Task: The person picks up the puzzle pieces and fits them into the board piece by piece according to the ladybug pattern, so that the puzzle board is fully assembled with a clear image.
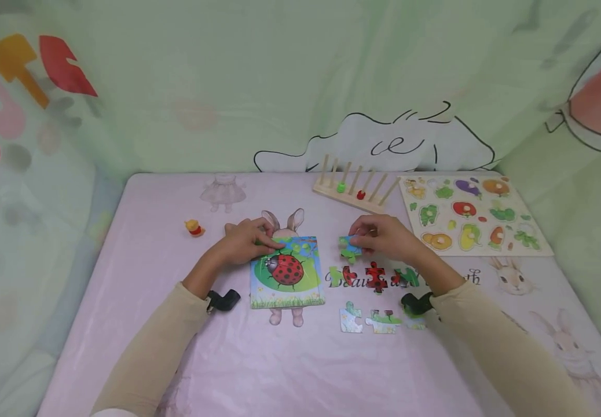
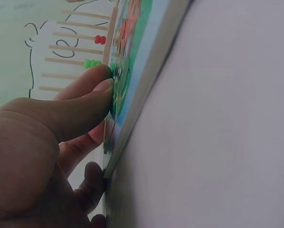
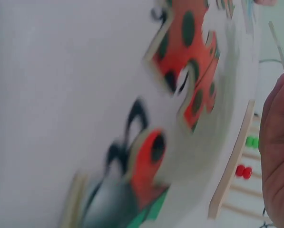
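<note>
A ladybug jigsaw board (image 1: 287, 278) lies on the table in front of me. At its upper left corner my left hand (image 1: 245, 240) rests, thumb and fingertips touching the board's top edge. The left wrist view shows thumb and index finger against the picture side of the board (image 2: 149, 61). To the right, my right hand (image 1: 384, 236) pinches a blue and green puzzle piece (image 1: 350, 248) between thumb and fingers. Below that hand lie loose pieces in two rows, among them a red spotted piece (image 1: 376, 277) and a pale grass piece (image 1: 351, 318).
Behind the right hand stands a wooden peg rack (image 1: 350, 197) with green and red beads. A vegetable knob puzzle (image 1: 483, 214) lies at the back right. A small yellow and red bear figure (image 1: 194, 228) stands left of the left hand.
</note>
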The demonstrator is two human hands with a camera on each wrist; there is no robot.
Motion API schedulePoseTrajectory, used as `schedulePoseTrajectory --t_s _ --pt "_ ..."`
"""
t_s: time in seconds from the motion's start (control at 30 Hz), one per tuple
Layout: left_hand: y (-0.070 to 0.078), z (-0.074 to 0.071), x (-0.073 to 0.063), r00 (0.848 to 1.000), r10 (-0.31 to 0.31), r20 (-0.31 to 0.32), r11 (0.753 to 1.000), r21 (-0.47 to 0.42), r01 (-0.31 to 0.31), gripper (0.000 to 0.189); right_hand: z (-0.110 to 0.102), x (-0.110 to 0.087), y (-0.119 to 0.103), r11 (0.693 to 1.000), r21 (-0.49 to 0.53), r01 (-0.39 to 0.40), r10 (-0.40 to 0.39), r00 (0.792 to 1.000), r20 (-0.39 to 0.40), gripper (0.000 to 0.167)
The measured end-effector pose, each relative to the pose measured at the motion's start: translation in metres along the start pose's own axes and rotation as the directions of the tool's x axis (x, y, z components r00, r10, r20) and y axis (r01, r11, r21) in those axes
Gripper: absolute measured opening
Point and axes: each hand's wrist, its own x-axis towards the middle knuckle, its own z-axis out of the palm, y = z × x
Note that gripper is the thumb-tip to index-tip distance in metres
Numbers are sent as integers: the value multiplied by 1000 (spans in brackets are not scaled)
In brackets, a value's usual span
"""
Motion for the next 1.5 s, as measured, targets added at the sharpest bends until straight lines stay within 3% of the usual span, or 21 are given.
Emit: schedulePoseTrajectory --t_s 0.33,0.63,1.07,1.5 --pt "0 1 1 1000 -20 7 1000 2 20 22 21 14 -13 999 48 -4 0 995 96 11" --pt "1 1 2 1000 -24 5 1000 0 24 22 35 27 -28 999 53 -3 -4 991 131 9" --pt "0 2 3 1000 -24 7 1000 -9 24 22 49 38 -43 996 -26 -88 90 994 68 11" --pt "2 1 1 999 -32 8 999 -5 32 22 58 50 -49 987 -30 -155 156 988 16 13"
